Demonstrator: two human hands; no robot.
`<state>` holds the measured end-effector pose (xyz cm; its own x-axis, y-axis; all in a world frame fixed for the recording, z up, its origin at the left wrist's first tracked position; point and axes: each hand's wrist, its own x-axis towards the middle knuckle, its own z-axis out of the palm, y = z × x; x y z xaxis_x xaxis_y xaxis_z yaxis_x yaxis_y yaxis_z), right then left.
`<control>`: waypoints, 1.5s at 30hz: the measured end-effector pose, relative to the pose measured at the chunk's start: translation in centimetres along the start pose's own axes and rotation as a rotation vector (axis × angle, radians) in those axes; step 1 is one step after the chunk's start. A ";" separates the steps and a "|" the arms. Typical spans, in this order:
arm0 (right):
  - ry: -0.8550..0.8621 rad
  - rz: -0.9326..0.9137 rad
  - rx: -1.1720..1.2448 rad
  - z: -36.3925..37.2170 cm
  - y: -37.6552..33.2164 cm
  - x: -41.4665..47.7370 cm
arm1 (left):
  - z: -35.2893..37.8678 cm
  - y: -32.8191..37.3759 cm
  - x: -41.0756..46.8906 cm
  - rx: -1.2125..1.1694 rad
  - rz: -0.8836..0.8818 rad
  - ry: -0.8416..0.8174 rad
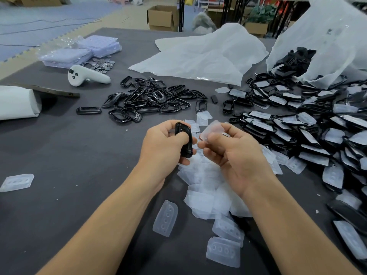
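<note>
Grey cloth [69, 147] covers the worktable, and over its middle my left hand [164, 145] grips a black key shell [184, 141]. Just right of the shell, my right hand [236, 153] pinches a clear pad [213, 129] between thumb and fingers. Nearer me than the shell lies a heap of clear pads [206, 195], beyond it a pile of black frames [151, 100], to its right a heap of covered shells [317, 135], and well off to its far left a white controller [85, 77].

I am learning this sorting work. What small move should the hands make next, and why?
Probably the right hand should drop its clear pad onto the heap of clear pads just below. The pad looks already apart from the black frame in the left hand, and that heap seems to hold only such pads.
</note>
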<state>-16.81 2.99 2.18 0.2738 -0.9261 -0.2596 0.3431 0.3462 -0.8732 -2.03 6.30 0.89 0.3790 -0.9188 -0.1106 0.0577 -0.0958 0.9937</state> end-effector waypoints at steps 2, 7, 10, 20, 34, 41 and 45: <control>-0.035 -0.009 0.007 0.0 0.1 0.0 | 0.2 0.0 -0.1 0.001 0.000 -0.005; -0.091 -0.057 -0.100 -0.2 0.4 0.0 | -0.1 0.1 0.1 0.014 -0.001 0.012; -0.111 -0.105 -0.174 -0.1 0.3 -0.1 | -0.4 0.2 0.2 0.006 -0.008 0.018; 0.229 -0.681 -0.633 -0.2 1.2 -0.6 | 0.2 0.2 -0.5 -0.026 -0.017 -0.076; 0.130 -0.510 -0.585 0.5 1.8 -0.4 | 0.1 0.4 -0.6 -0.112 0.009 -0.081; 0.156 -0.506 -0.576 0.0 0.5 -0.5 | 0.2 0.0 -0.4 -0.091 0.037 -0.098; -0.042 -0.211 -0.158 0.6 0.3 -1.1 | 0.3 -0.3 -0.5 -0.079 0.077 -0.130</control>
<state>-16.44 4.18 2.49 0.2494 -0.9671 -0.0500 0.2531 0.1149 -0.9606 -2.53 6.68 0.66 0.2628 -0.9645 -0.0262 0.1075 0.0023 0.9942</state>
